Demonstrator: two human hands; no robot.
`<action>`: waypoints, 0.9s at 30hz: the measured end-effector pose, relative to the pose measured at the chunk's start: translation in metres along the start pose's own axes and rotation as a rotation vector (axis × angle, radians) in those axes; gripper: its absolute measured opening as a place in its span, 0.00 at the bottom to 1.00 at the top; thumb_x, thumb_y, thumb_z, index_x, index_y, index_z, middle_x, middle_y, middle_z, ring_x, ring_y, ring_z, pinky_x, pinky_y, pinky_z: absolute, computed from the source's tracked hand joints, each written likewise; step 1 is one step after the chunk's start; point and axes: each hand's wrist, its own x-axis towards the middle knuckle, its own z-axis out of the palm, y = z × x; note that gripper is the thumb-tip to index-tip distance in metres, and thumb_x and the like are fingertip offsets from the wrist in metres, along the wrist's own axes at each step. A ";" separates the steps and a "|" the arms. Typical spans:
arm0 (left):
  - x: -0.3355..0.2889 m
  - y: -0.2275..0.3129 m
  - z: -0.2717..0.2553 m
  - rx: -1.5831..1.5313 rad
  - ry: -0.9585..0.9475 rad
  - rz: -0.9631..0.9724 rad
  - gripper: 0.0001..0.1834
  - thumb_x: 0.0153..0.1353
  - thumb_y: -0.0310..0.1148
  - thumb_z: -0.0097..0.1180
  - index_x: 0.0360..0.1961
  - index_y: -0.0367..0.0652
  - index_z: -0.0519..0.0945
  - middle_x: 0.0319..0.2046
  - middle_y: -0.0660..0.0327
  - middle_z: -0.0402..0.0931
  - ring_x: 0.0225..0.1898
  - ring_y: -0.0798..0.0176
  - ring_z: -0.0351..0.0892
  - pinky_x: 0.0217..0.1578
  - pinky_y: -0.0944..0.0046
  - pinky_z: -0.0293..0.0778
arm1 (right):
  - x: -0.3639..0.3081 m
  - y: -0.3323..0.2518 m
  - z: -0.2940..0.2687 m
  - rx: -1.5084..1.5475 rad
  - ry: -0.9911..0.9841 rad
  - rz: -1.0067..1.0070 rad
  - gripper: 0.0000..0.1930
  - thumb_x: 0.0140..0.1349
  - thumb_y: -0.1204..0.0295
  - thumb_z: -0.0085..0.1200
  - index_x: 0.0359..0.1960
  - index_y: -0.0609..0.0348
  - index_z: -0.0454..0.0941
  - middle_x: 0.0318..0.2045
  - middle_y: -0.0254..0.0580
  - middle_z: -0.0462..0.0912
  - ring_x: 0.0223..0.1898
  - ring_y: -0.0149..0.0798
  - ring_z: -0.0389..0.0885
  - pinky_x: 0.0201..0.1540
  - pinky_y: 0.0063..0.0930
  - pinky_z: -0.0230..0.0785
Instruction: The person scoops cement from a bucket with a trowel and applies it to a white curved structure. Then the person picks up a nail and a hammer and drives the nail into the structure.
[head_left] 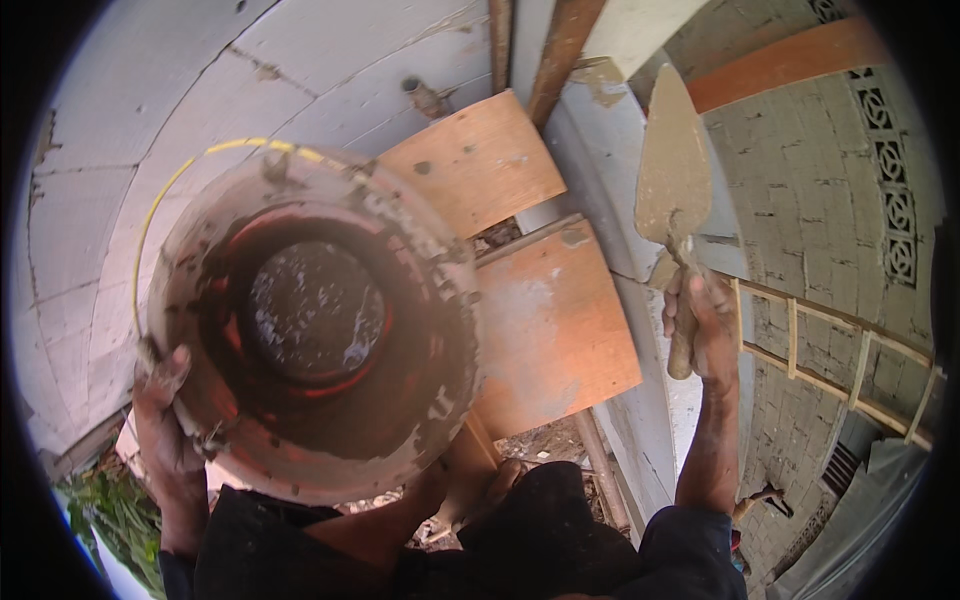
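Note:
A reddish bucket point(455, 300), tilted so that its inside faces me, takes up the middle left. Grey mortar coats its rim and inner wall, and murky grey liquid with pale flecks point(317, 308) shows at the bottom. A yellow-covered wire handle point(150, 215) arcs along its left side. At the bucket's left edge my left hand point(168, 425) grips the rim, thumb on top. On the right, my right hand point(705, 325) is closed around the handle of a mortar-covered pointed trowel point(675, 165), its blade pointing away from me.
Two orange-brown boards point(550, 330) lie beyond and right of the bucket. A pale block wall point(130, 210) with a pipe stub point(425, 97) stands at the left. Wooden posts point(562, 60) rise at the back. Right are a wooden ladder point(793, 337) and patterned vent blocks point(898, 210).

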 end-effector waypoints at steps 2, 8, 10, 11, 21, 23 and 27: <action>0.006 0.009 0.018 -0.032 -0.053 -0.001 0.21 0.61 0.25 0.57 0.55 0.29 0.72 0.45 0.53 0.80 0.41 0.60 0.82 0.43 0.62 0.79 | -0.023 -0.009 0.013 0.002 -0.241 0.030 0.20 0.71 0.54 0.47 0.34 0.61 0.74 0.21 0.32 0.73 0.21 0.26 0.72 0.24 0.22 0.66; -0.009 0.010 0.022 0.045 -0.050 -0.002 0.18 0.61 0.25 0.59 0.52 0.32 0.75 0.41 0.56 0.81 0.38 0.64 0.82 0.40 0.65 0.79 | -0.054 -0.049 0.060 -0.387 -0.873 0.345 0.24 0.70 0.51 0.45 0.39 0.65 0.74 0.21 0.46 0.74 0.22 0.36 0.76 0.30 0.34 0.68; -0.005 0.008 0.016 0.002 -0.072 0.019 0.18 0.61 0.25 0.59 0.52 0.32 0.76 0.41 0.56 0.81 0.37 0.64 0.82 0.39 0.65 0.79 | -0.065 -0.037 0.043 -0.575 -0.933 0.393 0.24 0.71 0.50 0.44 0.39 0.65 0.74 0.21 0.48 0.74 0.23 0.37 0.76 0.30 0.35 0.68; -0.004 0.008 0.013 -0.018 -0.080 0.033 0.17 0.61 0.25 0.59 0.51 0.33 0.76 0.41 0.56 0.81 0.37 0.64 0.82 0.39 0.66 0.79 | -0.071 -0.032 0.032 -0.669 -0.963 0.413 0.24 0.71 0.50 0.44 0.39 0.65 0.74 0.21 0.49 0.74 0.23 0.38 0.76 0.31 0.35 0.68; 0.021 0.016 0.003 0.004 -0.146 -0.013 0.18 0.64 0.27 0.55 0.53 0.31 0.74 0.42 0.52 0.81 0.38 0.60 0.83 0.40 0.62 0.81 | -0.110 0.057 0.046 -0.788 0.107 -0.790 0.07 0.46 0.75 0.62 0.26 0.57 0.75 0.27 0.42 0.73 0.26 0.43 0.75 0.27 0.35 0.66; 0.028 0.016 0.000 0.002 -0.168 -0.065 0.18 0.64 0.27 0.54 0.54 0.31 0.73 0.43 0.52 0.80 0.39 0.60 0.83 0.41 0.62 0.81 | -0.100 0.076 0.070 -0.939 0.030 -0.776 0.10 0.42 0.81 0.60 0.28 0.57 0.76 0.33 0.42 0.76 0.29 0.47 0.77 0.25 0.39 0.68; 0.030 0.019 -0.007 0.052 -0.217 -0.042 0.20 0.64 0.28 0.55 0.56 0.32 0.72 0.46 0.52 0.80 0.42 0.61 0.82 0.43 0.62 0.81 | -0.111 0.087 0.026 -0.950 0.051 -0.603 0.10 0.42 0.80 0.58 0.29 0.57 0.76 0.32 0.43 0.76 0.29 0.48 0.77 0.30 0.40 0.71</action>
